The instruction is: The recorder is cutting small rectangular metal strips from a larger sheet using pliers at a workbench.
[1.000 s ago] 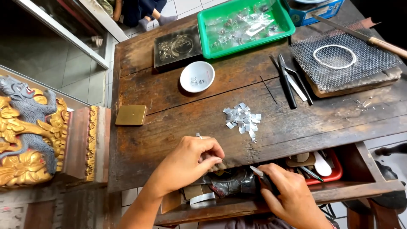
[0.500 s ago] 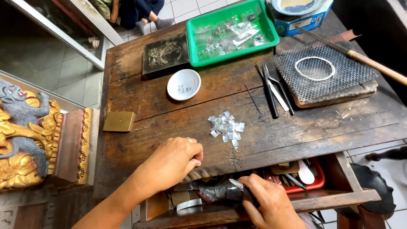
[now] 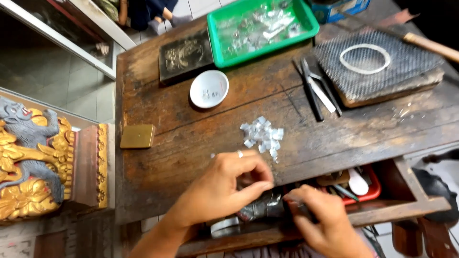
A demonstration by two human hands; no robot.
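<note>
Right hand (image 3: 319, 219): nearest the camera, low over the open drawer, fingers curled together round a small dark tool whose kind I cannot tell.
Left hand (image 3: 228, 187): at the bench's front edge, thumb and fingertips pinched together; what they pinch is hidden. It wears a ring on one finger.
Crumpled silvery piece (image 3: 262, 208): lies between the two hands, at the drawer's mouth, just under the left fingertips.
Drawer (image 3: 406, 191): pulled out below the bench, holding a red tray (image 3: 370, 192) of small tools.
Silver chips (image 3: 263, 134): a loose heap on the wood, just beyond the left hand.
Brass block (image 3: 137, 136): flat at the bench's left edge.
White dish (image 3: 209, 89): farther back, near a dark embossed plate (image 3: 185, 56).
Tweezers and pliers (image 3: 317, 91): side by side, right of centre.
Mesh pad (image 3: 382, 67): carries a pale ring (image 3: 365, 59).
Green tray (image 3: 260, 28): farthest, filled with silver scraps.
</note>
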